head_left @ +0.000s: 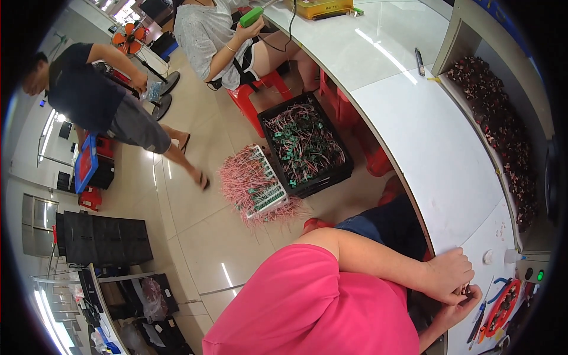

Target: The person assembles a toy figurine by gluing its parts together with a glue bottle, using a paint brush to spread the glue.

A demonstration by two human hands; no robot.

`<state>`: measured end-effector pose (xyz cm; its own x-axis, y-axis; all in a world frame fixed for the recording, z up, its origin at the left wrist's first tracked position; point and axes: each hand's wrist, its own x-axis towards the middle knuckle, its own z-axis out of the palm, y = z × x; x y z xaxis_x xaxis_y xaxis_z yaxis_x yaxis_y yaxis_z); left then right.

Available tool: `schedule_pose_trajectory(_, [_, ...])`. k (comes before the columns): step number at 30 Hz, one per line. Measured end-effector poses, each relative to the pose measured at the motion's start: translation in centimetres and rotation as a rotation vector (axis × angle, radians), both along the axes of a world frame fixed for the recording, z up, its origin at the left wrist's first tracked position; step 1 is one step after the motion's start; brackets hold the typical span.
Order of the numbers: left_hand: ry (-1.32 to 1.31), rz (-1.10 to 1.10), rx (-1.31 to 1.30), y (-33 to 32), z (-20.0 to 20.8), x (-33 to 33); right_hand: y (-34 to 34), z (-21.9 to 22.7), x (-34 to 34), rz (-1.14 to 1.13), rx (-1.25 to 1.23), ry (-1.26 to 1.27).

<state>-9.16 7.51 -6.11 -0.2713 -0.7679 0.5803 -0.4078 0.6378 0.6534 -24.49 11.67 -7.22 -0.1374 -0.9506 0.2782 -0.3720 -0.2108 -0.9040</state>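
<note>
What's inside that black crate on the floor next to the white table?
The black crate holds a tangle of thin pink wires with small green connectors. The heap covers whatever lies beneath it, including the crate's bottom.

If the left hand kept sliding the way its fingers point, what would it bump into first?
The left hand lies on the white table, fingers pointing toward the right hand, which it seems to touch already around a small part. Beyond that comes the red tray. Depth is hard to judge.

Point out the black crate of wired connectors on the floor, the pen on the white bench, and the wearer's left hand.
black crate [278,112]: head view, on its upper left rim.
pen [419,61]: head view, mid-barrel.
left hand [451,273]: head view, back of the hand.
</note>
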Motion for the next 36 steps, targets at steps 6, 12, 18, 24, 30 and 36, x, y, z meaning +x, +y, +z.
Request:
schedule_pose_trajectory(6, [0.025,-0.001,0.013,0.0,0.3,0.1,-0.3,0.3,0.5,-0.014,-0.031,0.014])
schedule_pose_trajectory(12, [0.048,-0.066,0.041,0.2,1.5,-0.9,0.5,1.1,-0.9,-0.021,-0.011,0.043])
schedule_pose_trajectory(18, [-0.003,-0.128,0.169,-2.8,2.4,-1.1,-1.9,2.3,-0.5,-0.082,-0.012,0.203])
schedule_pose_trajectory(24, [-0.187,-0.156,0.029,-4.6,2.8,-4.4,-4.1,3.7,-2.9,-0.09,-0.21,0.241])
schedule_pose_trajectory(30, [-0.124,-0.178,0.006,-5.3,2.7,-7.0,-4.1,4.6,-5.2,-0.077,-0.227,0.252])
schedule_pose_trajectory(36, [-0.12,-0.163,0.0,-5.5,2.6,-6.1,-4.5,4.6,-4.4,-0.055,-0.237,0.248])
